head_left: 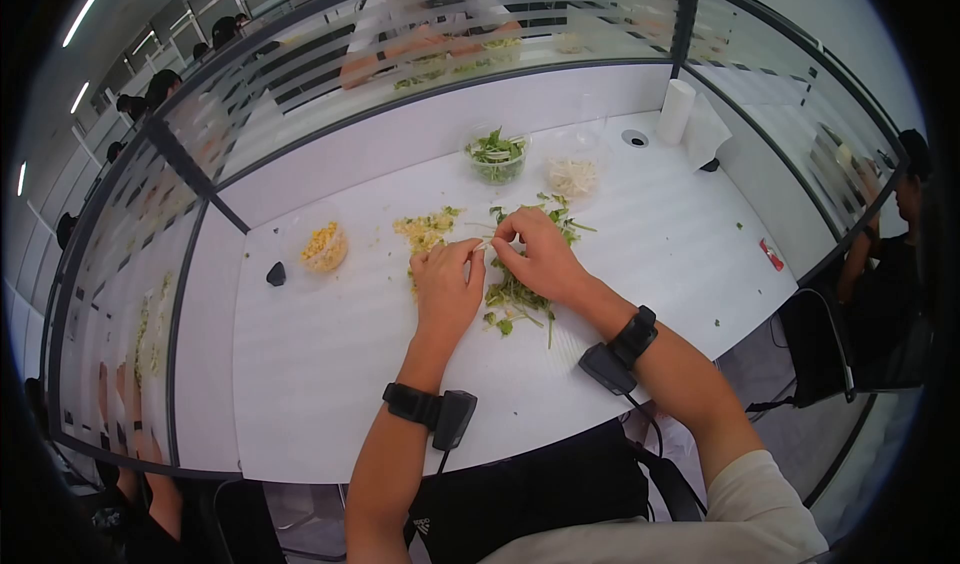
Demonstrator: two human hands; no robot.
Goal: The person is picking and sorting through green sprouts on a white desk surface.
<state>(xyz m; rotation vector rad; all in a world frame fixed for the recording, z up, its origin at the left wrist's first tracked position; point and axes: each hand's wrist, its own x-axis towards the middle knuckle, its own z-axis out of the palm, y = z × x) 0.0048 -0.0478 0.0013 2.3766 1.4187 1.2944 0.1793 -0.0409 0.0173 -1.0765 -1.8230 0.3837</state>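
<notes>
My left hand (450, 282) and my right hand (536, 254) meet over the middle of the table, thumb and fingertips pinched together. Between them is a thin pale strand, seemingly a bean sprout (483, 247), partly hidden by the fingers. Beyond my left hand lies a heap of yellowish sprout pieces (428, 226). Leafy green stems (515, 299) are spread under and around my right hand. Farther back stand a clear bowl of green leaves (496, 156) and a clear container of pale sprouts (572, 176). A clear bowl of yellow pieces (324, 248) sits to the left.
Low partitions (450, 114) with striped glass enclose the white table (330, 384). A paper towel roll (677, 112) stands at the back right, near a round cable hole (635, 138). A small red packet (771, 254) lies at right, a dark object (276, 274) at left. People work beyond the glass.
</notes>
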